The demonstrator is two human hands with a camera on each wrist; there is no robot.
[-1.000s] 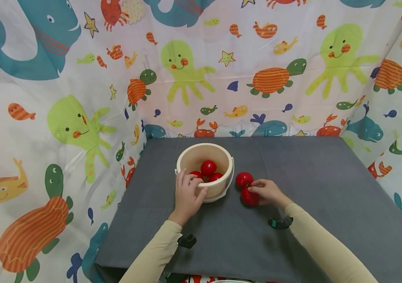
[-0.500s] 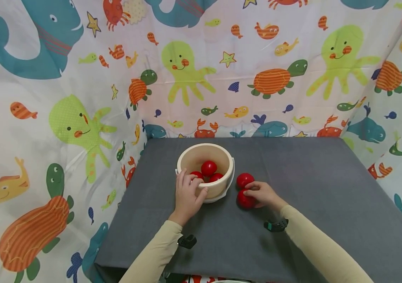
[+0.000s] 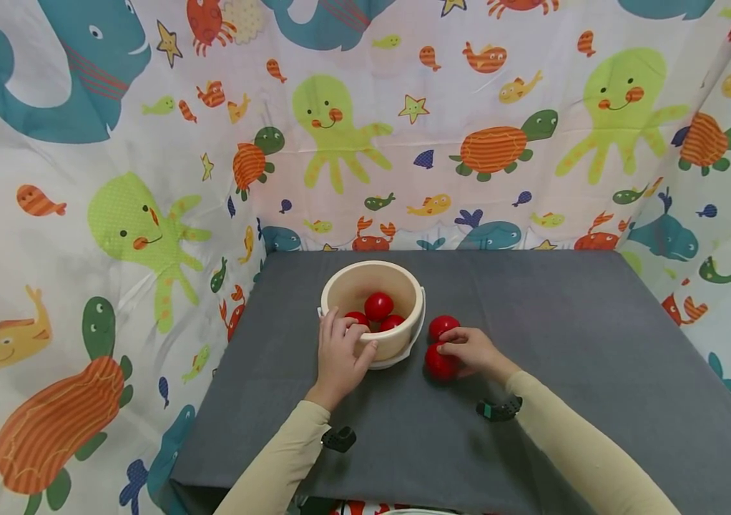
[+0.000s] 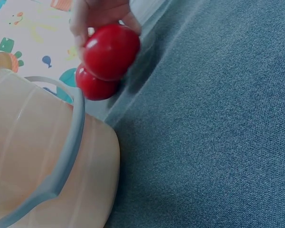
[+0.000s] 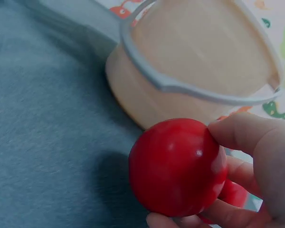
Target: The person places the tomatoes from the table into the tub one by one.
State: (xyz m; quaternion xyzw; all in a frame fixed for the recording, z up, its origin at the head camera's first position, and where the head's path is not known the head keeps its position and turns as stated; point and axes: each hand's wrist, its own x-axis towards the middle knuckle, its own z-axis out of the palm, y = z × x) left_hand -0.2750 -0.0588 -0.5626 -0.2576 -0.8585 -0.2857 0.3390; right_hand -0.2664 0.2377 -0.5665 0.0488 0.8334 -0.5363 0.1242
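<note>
A cream bucket [image 3: 372, 279] with a pale handle [image 5: 168, 83] stands upright on the table, several red tomatoes [image 3: 379, 306] inside it. My left hand [image 3: 342, 350] holds its near-left rim, fingers bent over the edge and thumb on the outer wall. To the right of the bucket, my right hand [image 3: 478, 352] grips a glossy round tomato [image 5: 178, 166] between thumb and fingers. The right wrist view shows a shadow on the cloth beside this fruit. Just behind it is another tomato [image 3: 444, 327], partly hidden by the hand in the right wrist view.
Dark grey cloth [image 3: 565, 322] covers the table. A curtain [image 3: 365, 143] printed with sea animals encloses the back and both sides. Below the front edge, part of a red and white patterned thing [image 3: 372, 508] shows.
My right hand has moved a little left toward the bucket, and the tomato in its grip has shifted with it. My left hand stays on the rim.
</note>
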